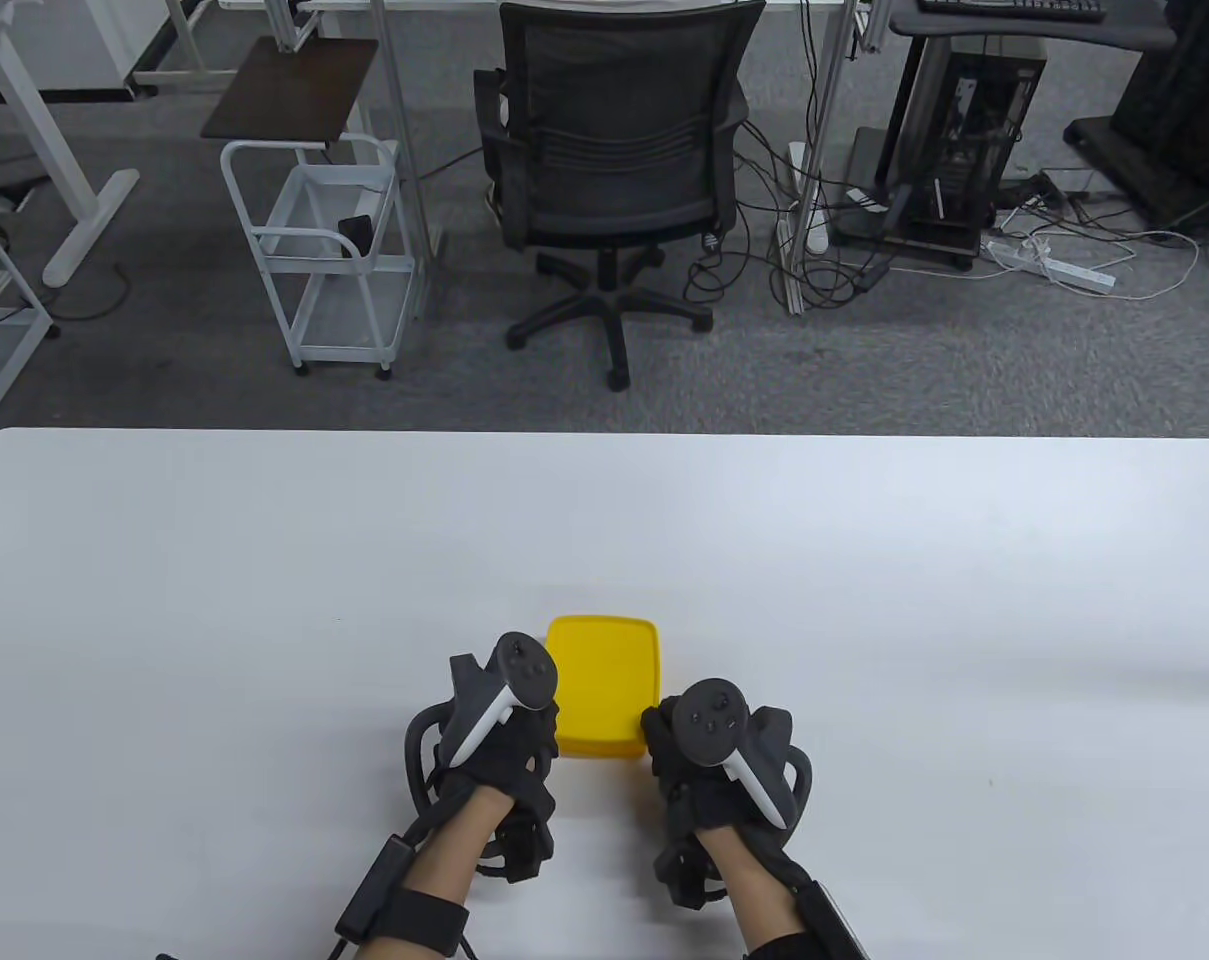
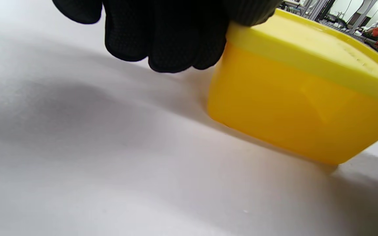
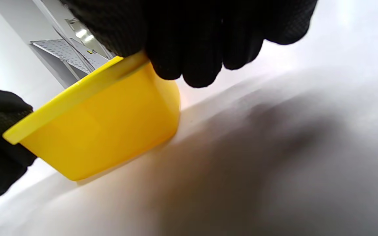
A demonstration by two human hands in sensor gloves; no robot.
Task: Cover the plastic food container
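A yellow plastic food container stands on the white table near the front edge, with its yellow lid lying on top. My left hand presses on the lid's near left corner. In the left wrist view its fingers curl down over the lid beside the container wall. My right hand presses on the near right corner. In the right wrist view its fingers lie over the lid rim above the container.
White tabletop stretches wide on both sides of the container and beyond it. An office chair and a white cart stand on the floor past the table's far edge.
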